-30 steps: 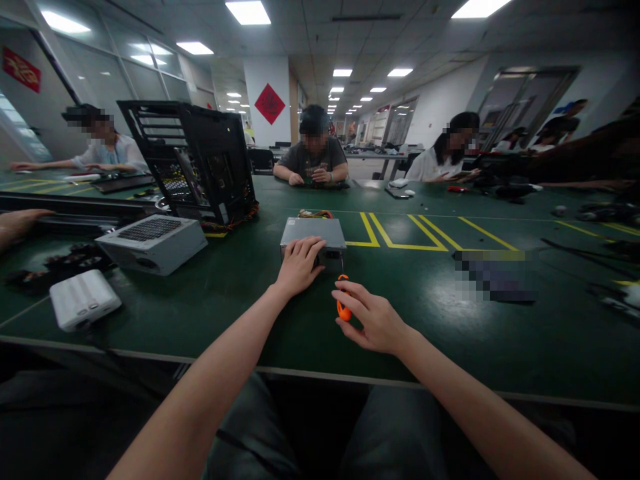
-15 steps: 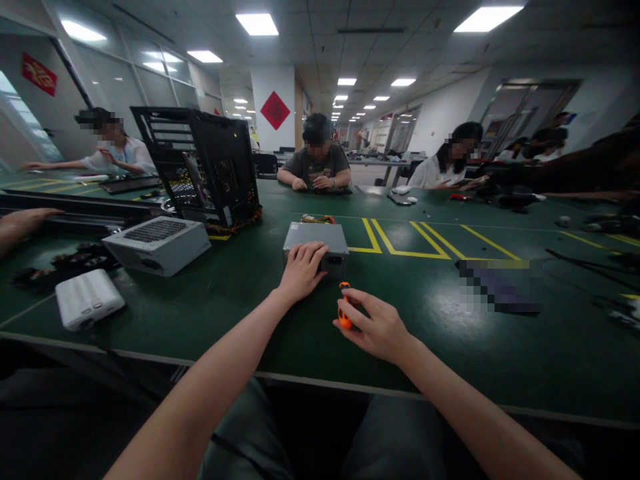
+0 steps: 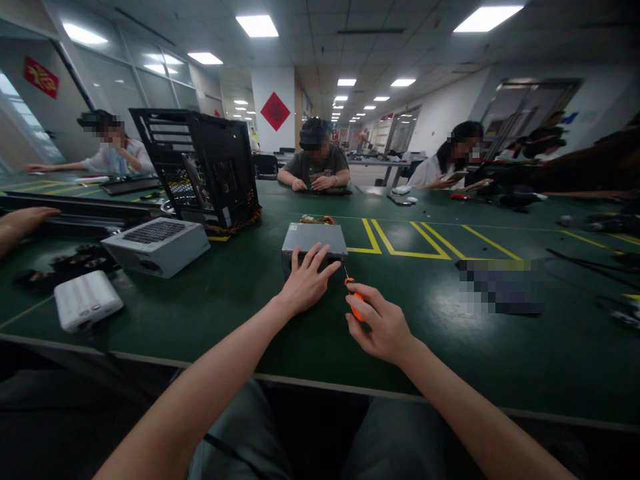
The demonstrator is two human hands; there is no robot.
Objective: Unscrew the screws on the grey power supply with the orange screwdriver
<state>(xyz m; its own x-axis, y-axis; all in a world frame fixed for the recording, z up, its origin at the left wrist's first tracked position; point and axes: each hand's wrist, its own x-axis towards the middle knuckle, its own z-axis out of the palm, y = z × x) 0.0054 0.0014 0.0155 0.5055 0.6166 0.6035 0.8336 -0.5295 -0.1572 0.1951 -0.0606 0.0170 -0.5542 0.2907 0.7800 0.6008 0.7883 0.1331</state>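
A: Hands?

B: Left hand (image 3: 304, 283) is lying unclenched, fingers spreading on the grey metal box (image 3: 315, 235). Right hand (image 3: 383, 323) is gripping an orange screwdriver (image 3: 357, 307), shaft pointing at the box's right end. Can't tell if the tip is touching.

A: Box location?

B: Sitting back from the table's (image 3: 425, 363) near edge, coloured cables (image 3: 320, 219) showing behind. Vented box (image 3: 159, 243) is resting further left, between white block (image 3: 87, 300) and black case (image 3: 200, 167).

A green table (image 3: 240, 320) carries two grey metal boxes (image 3: 314, 235).
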